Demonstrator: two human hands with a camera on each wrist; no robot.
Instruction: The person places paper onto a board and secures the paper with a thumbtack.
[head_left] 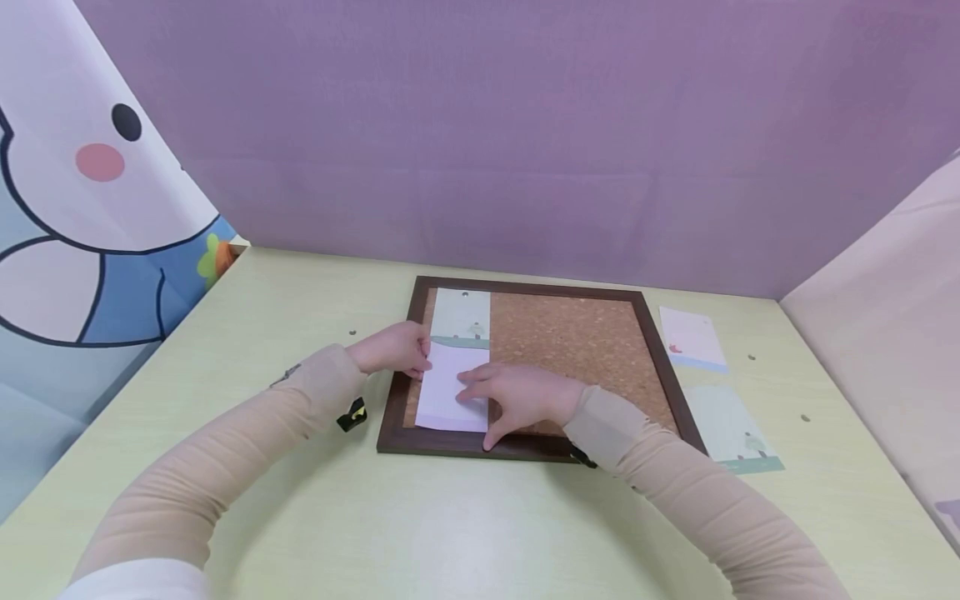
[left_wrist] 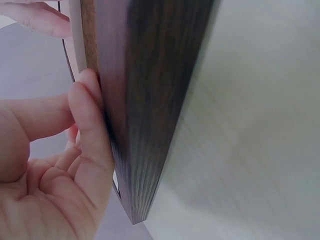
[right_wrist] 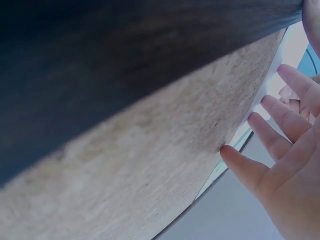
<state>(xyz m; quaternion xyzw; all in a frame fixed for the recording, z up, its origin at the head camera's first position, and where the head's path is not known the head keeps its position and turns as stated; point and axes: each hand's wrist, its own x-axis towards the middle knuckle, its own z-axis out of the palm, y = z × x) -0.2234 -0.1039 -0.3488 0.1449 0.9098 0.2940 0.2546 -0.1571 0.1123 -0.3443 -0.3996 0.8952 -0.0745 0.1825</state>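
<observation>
A cork board (head_left: 570, 342) in a dark brown wooden frame lies on the table. On its left part lies a pale green note sheet (head_left: 459, 312) with a small tree print and a small dark round spot near its top. A white and lilac note sheet (head_left: 444, 392) lies just below, overlapping its lower edge. My left hand (head_left: 392, 346) pinches the lilac sheet's left edge, thumb against curled fingers, beside the frame. My right hand (head_left: 527, 394) rests spread fingertips on that sheet's right side, with the thumb on the lower frame.
Right of the board, a pink and blue note sheet (head_left: 692, 337) and another pale green sheet (head_left: 731, 425) lie on the table (head_left: 465, 525). Small dark round bits are scattered on the tabletop. A purple cloth wall (head_left: 525, 150) stands behind.
</observation>
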